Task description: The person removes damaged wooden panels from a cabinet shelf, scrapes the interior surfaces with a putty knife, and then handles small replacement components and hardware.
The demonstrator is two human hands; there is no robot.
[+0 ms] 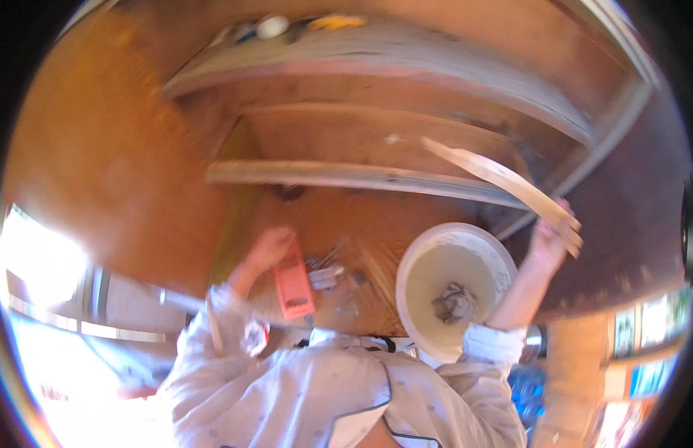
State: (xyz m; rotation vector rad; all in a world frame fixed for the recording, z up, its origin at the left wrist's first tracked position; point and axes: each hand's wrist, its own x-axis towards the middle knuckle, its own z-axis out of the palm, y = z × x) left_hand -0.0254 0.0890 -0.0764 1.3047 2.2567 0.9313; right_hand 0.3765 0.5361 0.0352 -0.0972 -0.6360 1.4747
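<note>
Seen from above, a person in a light, rolled-sleeve shirt (302,388) works in front of brown wooden shelving. The right hand (553,233) is closed around the near end of a long, pale wooden strip (499,175), which slants up and to the left, its far tip in front of the shelving, above the pale front edge of the lower shelf (361,175). The left hand (274,246) is at the top end of an orange-red, oblong piece (293,280) lying on the wooden surface; blur hides the fingers, so I cannot tell whether it grips or merely touches. Beside that piece are small, pale odds and ends (too smeared to name). Between the two arms stands a white bucket (404,280) with a dark clump (456,302) inside. Because the strip is held at one end, its long free part probably swings easily; a firm grip, a steady wrist and slow turns would suit it best. Its tip is best guided clear of the shelf edge, and the right forearm, close beside the bucket, is best lifted over the rim without knocking it.
</note>
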